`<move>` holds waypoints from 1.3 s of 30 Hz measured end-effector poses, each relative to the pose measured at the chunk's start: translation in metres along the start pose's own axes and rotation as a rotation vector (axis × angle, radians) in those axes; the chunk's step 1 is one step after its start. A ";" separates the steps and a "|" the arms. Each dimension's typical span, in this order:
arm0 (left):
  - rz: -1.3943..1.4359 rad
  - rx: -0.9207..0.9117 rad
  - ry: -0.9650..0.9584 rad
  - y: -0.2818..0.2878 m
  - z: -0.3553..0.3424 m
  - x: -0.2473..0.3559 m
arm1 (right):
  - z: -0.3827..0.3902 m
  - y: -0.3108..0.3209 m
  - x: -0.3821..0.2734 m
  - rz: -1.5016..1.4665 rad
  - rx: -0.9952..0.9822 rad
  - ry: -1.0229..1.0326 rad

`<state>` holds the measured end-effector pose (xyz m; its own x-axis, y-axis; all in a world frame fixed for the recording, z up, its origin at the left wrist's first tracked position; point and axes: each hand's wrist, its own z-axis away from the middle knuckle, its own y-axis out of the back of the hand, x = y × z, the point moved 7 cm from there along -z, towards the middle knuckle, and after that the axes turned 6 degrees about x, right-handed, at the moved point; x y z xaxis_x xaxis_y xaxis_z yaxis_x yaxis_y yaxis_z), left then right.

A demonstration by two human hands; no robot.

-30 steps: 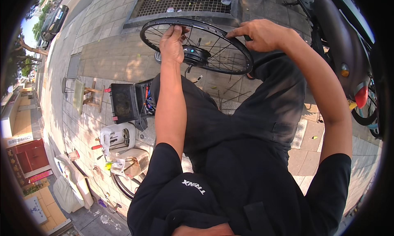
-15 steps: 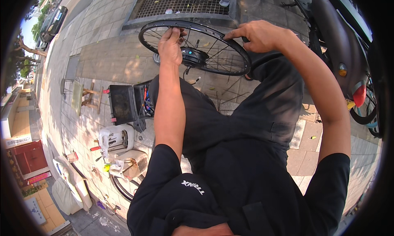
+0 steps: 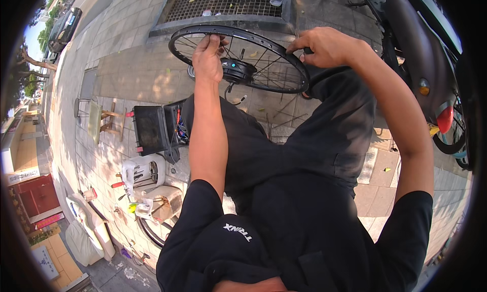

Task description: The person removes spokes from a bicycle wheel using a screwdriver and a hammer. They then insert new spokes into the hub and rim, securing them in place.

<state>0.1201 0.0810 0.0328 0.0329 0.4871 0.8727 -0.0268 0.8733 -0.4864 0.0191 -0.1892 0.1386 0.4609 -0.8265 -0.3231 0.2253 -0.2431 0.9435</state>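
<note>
A black spoked bicycle wheel (image 3: 303,75) with a bulky black hub (image 3: 238,71) is held tilted above the pavement, a short cable hanging from the hub. My left hand (image 3: 208,58) pinches the upper rim, its fingertips among the spokes just inside it. My right hand (image 3: 327,47) is at the rim's right side, index finger bent onto it and the other fingers curled round a small dark thing that I cannot make out. The wheel's right side is close to my trousered leg (image 3: 340,104).
An open black toolbox (image 3: 149,129) with tools lies left, near a wooden stool (image 3: 94,122) and plastic containers (image 3: 142,173) of tools. A two-wheeler (image 3: 416,58) stands close on my right. A metal grate (image 3: 223,3) lies beyond the wheel; a car (image 3: 66,30) is at far left.
The wheel and my left hand have shifted a little to the left. My right index fingertip has moved right along the rim in the last half second.
</note>
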 end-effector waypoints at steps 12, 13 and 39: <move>-0.004 -0.004 -0.011 0.004 0.002 0.000 | -0.010 0.003 -0.014 -0.081 0.001 -0.021; -0.005 -0.006 -0.014 0.003 0.004 0.000 | -0.011 0.006 -0.019 -0.087 0.017 -0.009; -0.024 0.016 -0.040 0.007 0.023 0.006 | -0.095 0.047 -0.034 -0.158 0.172 -0.015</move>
<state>0.0976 0.0902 0.0355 -0.0065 0.4653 0.8852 -0.0427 0.8842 -0.4651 0.0960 -0.1240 0.1874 0.4187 -0.7782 -0.4680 0.1437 -0.4521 0.8803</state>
